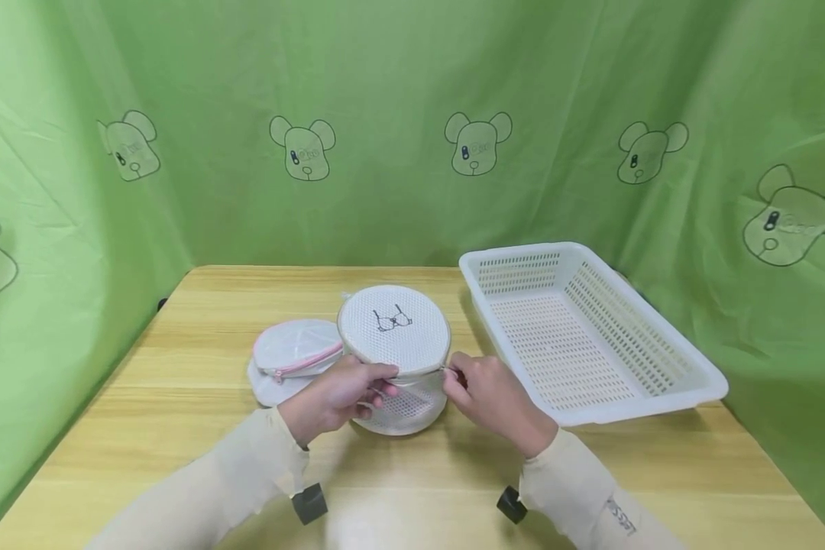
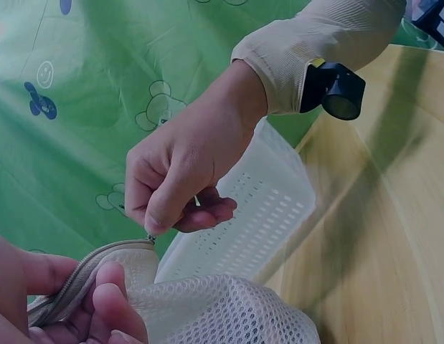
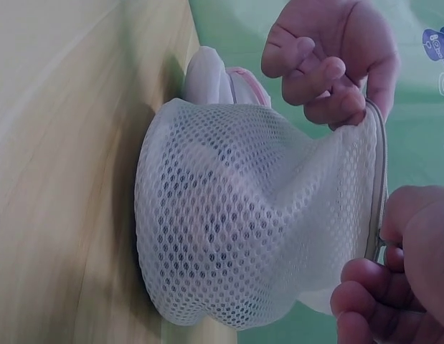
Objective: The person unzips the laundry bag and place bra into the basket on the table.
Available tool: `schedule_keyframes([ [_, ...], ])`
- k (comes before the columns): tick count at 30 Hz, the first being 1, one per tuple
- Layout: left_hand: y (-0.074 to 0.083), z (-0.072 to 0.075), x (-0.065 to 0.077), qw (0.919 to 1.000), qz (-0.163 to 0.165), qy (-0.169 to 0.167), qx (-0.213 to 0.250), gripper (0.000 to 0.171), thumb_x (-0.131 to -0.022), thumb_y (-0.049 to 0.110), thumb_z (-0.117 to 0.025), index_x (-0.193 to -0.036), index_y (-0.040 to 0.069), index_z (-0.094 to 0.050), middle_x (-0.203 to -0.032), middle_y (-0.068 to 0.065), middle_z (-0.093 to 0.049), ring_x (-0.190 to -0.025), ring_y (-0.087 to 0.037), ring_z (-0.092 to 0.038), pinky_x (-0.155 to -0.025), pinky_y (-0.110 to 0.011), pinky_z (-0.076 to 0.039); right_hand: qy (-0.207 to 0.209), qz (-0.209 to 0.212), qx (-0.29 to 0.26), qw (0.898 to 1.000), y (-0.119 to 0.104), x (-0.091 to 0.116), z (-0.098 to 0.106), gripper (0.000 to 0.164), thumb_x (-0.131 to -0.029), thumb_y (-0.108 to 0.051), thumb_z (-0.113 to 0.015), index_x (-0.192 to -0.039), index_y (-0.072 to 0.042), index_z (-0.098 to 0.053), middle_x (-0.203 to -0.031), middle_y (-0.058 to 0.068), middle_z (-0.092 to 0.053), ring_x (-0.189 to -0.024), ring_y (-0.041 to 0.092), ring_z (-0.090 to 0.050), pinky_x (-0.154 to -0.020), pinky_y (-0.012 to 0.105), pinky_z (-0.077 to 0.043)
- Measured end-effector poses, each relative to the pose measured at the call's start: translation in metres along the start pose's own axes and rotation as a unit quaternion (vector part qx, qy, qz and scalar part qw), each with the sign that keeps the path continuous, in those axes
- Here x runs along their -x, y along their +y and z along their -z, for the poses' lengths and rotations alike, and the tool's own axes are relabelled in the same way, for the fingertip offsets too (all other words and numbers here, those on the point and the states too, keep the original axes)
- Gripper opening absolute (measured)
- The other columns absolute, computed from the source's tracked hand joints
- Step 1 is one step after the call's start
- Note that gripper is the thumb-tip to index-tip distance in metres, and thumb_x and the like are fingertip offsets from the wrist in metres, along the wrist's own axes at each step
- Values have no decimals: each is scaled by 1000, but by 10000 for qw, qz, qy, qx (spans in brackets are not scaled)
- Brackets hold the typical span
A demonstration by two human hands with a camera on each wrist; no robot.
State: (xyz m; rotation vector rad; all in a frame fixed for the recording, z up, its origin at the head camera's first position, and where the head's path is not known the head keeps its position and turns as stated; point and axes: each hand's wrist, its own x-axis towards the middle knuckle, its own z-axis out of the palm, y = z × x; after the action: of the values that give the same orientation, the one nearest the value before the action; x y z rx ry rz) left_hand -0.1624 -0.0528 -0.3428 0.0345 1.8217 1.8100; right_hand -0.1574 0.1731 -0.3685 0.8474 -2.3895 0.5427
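A round white mesh laundry bag (image 1: pixel 402 405) stands on the table, its flat lid (image 1: pixel 364 325) printed with a bra drawing. Around the lid's rim runs a beige zipper (image 2: pixel 100 252). My left hand (image 1: pixel 344 389) pinches the rim at the front left, thumb on top and fingers beneath. At the front right of the rim, my right hand (image 1: pixel 488 393) pinches the small zipper pull (image 2: pixel 150 237) between thumb and forefinger. Through the mesh side in the right wrist view, the bag's wall (image 3: pixel 207 236) looks creased and bulging.
Left of the bag lies a second white laundry bag (image 1: pixel 296 347) with a pink zipper, partly behind my left hand. A white perforated plastic basket (image 1: pixel 660 336) stands at the right. Green curtain (image 1: pixel 385 206) printed with bear heads surrounds the wooden table (image 1: pixel 179 428).
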Motion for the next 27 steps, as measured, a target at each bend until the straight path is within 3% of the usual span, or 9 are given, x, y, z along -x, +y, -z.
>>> schedule_keyframes([
  [9,1,5,3,10000,22,-6,0,11,-94,17,-57,-86,10,-56,-72,2,-60,-56,-8,-48,-53,-22,-33,22,-99,-40,9999,3,0,-1,19,-78,-3,-54,-63,-12,-48,-52,-11,-35,-45,-1,-30,-38,14,-26],
  [21,2,12,6,10000,-12,33,8,7,-95,17,-56,-95,10,-56,-73,2,-58,-59,-9,-47,-54,-23,-32,138,-81,-57,9999,7,-3,2,18,-77,-3,-53,-63,-13,-48,-53,-12,-36,-45,0,-30,-39,16,-27],
  [27,3,15,6,9999,-3,108,-2,9,-94,17,-57,-88,10,-57,-71,3,-59,-58,-8,-48,-53,-22,-33,163,-63,-16,9998,9,-4,2,18,-77,-3,-54,-63,-13,-49,-52,-12,-36,-45,0,-31,-39,16,-29],
])
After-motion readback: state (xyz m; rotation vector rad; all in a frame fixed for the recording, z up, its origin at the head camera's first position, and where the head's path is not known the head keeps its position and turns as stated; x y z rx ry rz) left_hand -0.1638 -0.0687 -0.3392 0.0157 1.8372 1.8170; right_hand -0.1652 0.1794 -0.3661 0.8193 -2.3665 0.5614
